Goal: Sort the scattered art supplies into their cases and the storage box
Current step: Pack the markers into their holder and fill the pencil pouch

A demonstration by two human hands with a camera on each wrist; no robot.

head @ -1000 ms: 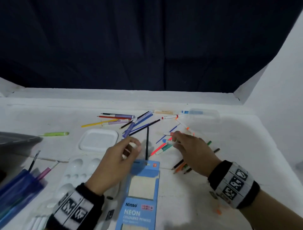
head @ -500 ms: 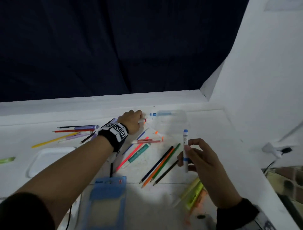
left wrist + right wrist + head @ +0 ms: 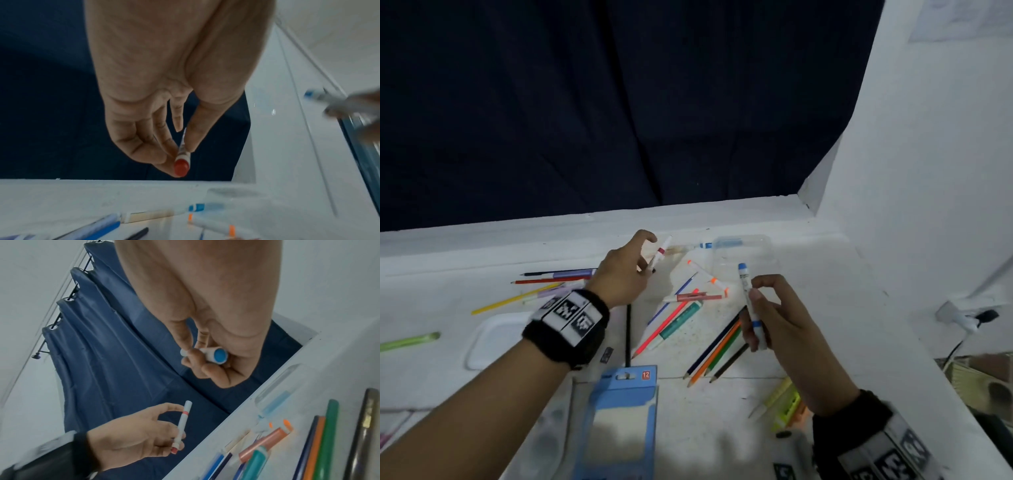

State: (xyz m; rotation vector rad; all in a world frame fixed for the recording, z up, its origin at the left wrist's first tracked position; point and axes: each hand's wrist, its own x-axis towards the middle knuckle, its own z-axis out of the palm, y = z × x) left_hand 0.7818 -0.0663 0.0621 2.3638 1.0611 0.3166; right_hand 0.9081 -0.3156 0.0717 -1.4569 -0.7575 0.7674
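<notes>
My left hand [image 3: 635,263] pinches a white marker with red bands [image 3: 660,254] [image 3: 183,160] between thumb and fingers, lifted above the table's far side. My right hand [image 3: 763,308] holds a white marker with blue cap and band [image 3: 748,298] [image 3: 214,354] upright, above the coloured pencils [image 3: 717,349]. A clear plastic case [image 3: 743,255] lies at the back between the hands, with a blue marker [image 3: 705,245] beside it. More markers [image 3: 681,317] and pencils [image 3: 551,279] lie scattered on the white table [image 3: 825,308]. In the right wrist view the left hand [image 3: 144,431] shows with its red marker [image 3: 182,423].
A blue pencil box [image 3: 619,421] lies at the near middle. A white tray [image 3: 489,337] and a green pen [image 3: 409,341] sit left. Yellow and orange highlighters [image 3: 786,404] lie near my right wrist. A white wall [image 3: 928,171] bounds the right side, a dark curtain [image 3: 619,102] the back.
My left hand reached to the back, took the red marker and lifted it. My right hand picked up the blue marker and raised it upright. The view swung right.
</notes>
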